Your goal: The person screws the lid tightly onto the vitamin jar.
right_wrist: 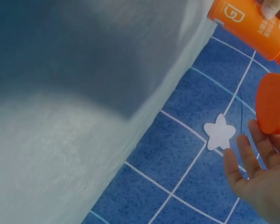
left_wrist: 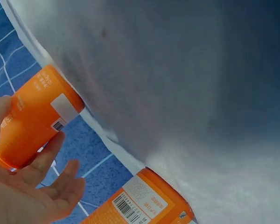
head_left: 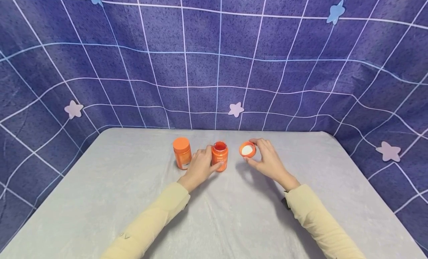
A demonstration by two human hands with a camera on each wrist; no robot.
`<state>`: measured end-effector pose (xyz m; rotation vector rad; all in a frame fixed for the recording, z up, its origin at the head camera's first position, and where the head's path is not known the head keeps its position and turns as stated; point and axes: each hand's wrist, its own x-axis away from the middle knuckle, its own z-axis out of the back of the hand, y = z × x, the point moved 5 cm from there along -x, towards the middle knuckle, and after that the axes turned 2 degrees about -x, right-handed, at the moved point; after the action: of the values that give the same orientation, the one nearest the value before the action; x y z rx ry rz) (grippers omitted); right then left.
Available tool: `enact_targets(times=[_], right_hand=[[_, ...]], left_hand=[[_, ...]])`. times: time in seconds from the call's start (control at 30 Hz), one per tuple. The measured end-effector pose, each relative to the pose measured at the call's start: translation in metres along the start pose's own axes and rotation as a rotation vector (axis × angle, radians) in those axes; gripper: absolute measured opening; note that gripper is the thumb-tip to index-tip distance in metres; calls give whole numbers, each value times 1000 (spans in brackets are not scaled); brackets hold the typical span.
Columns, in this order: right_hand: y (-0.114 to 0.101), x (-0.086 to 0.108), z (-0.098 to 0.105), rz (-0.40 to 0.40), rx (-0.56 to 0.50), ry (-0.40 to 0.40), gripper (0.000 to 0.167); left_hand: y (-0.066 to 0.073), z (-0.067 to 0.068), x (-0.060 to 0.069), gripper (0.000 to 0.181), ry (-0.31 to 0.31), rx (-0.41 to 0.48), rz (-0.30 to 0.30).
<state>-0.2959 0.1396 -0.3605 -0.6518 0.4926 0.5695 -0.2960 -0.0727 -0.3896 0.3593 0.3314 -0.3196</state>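
Note:
An orange bottle without its lid point(head_left: 220, 159) stands upright on the table, its red-rimmed mouth facing up. My left hand point(head_left: 198, 169) grips it from the left, thumb across its front; in the left wrist view the fingers lie around the bottle point(left_wrist: 35, 116). To the right, my right hand point(head_left: 269, 163) pinches an orange lid point(head_left: 247, 149) by its edge, the white inside facing the head camera. The right wrist view shows the lid's orange top point(right_wrist: 270, 103) apart from the bottle point(right_wrist: 252, 28), with several fingers of the hand point(right_wrist: 259, 175) extended.
A second orange bottle point(head_left: 182, 153), with its lid on, stands just left of my left hand; its barcode label shows in the left wrist view point(left_wrist: 142, 200). A grey cloth covers the table point(head_left: 127, 184). A blue curtain with lines and stars point(head_left: 200, 73) hangs behind.

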Motion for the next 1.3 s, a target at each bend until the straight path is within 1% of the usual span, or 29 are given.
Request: enact_targets(times=[0.13,0.47,0.7,0.93,1.13,1.3], right_hand=[[-4,0,-1,8,2,-2,55],[-12,-1,-4,28,-11,-8,54],[-17,-2,-5,58,-25,-2,54],[-22,-1,-5,66,-38,-29,54],[-27,-1,-5,94,-39,-36,54],[-30,-2,-5,90,-47,-55,57]], left_hand=[[0,1,4,52,-4,0,-2],[5,5,13,51,8,15,-28],[8,7,17,53,-24,15,-30],[13,7,21,54,-43,15,-43],[16,8,23,54,-51,29,-53],[17,8,24,54,-63,33,-51]])
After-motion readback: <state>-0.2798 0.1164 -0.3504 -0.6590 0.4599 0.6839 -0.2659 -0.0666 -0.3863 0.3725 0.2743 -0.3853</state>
